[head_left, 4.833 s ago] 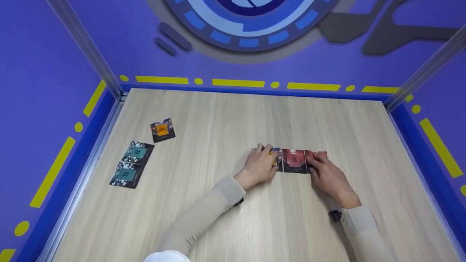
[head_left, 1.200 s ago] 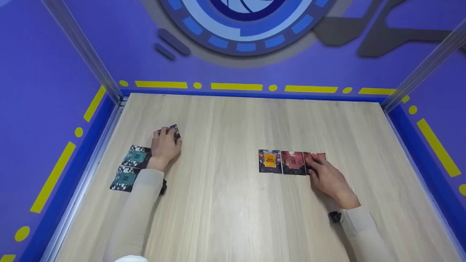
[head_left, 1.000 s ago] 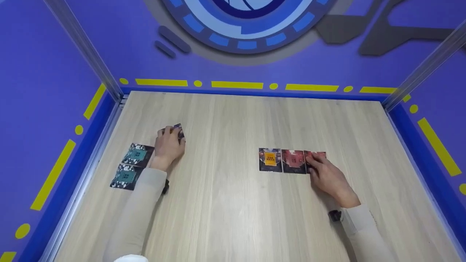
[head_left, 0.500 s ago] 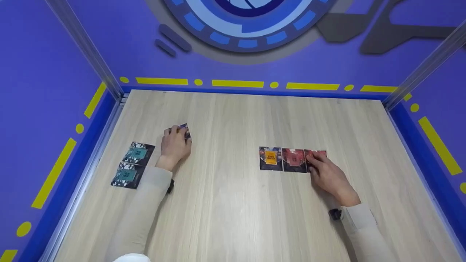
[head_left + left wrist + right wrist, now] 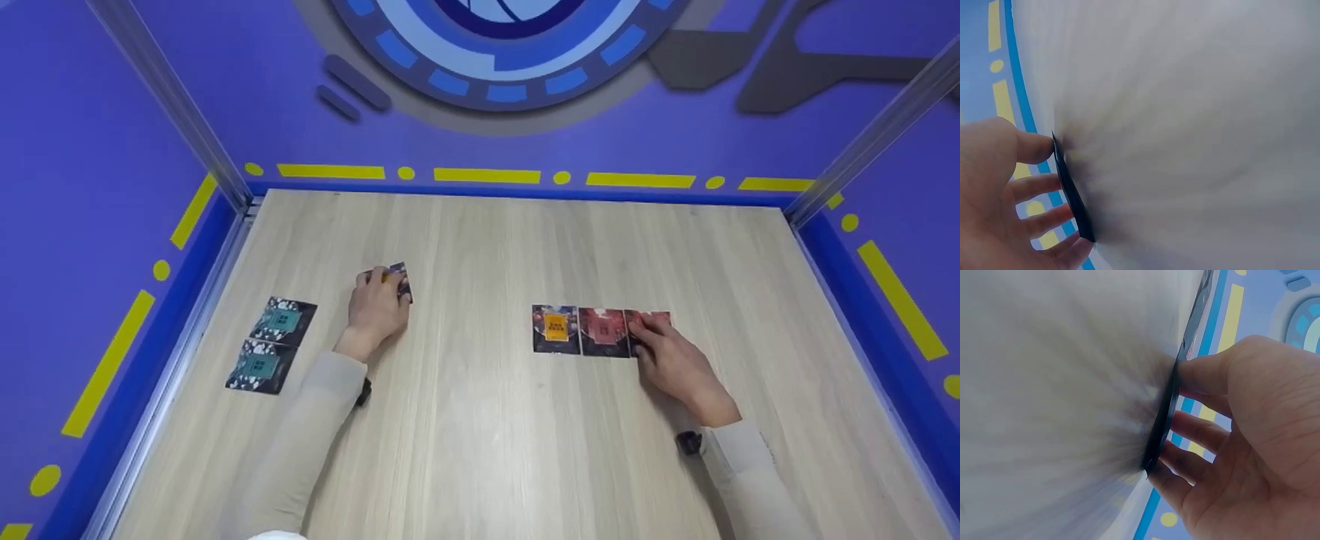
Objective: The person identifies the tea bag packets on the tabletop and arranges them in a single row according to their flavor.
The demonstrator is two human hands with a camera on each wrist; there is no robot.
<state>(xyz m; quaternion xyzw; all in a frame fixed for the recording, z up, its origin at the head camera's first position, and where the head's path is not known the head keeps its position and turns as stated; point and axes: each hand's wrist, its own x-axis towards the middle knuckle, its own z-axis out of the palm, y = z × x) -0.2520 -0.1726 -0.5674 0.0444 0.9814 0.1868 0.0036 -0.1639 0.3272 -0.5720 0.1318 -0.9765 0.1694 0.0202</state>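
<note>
In the head view my left hand (image 5: 377, 309) holds a flat, dark printed packet with an orange label (image 5: 406, 283) by its edges, mostly hiding it. The left wrist view shows the thumb and fingertips at the thin dark packet (image 5: 1072, 191), low over the table. My right hand (image 5: 681, 371) grips the red packet (image 5: 660, 318) at the right end of a row, thumb and fingers spread across it. To its left lie another red packet (image 5: 604, 332) and an orange-labelled packet (image 5: 556, 328), edge to edge. The right wrist view shows the dark edge of the held packet (image 5: 1161, 424).
Two teal-labelled packets (image 5: 283, 320) lie edge to edge on the left of the wood-grain table (image 5: 472, 420). Blue-purple panels (image 5: 465, 142) with yellow marks enclose the back and sides. Metal posts (image 5: 187, 120) stand at the rear corners.
My left hand has left the row, reached the orange-labelled packet at the back left, and slid it rightward, away from the teal packets. The right hand has stayed on the end red packet.
</note>
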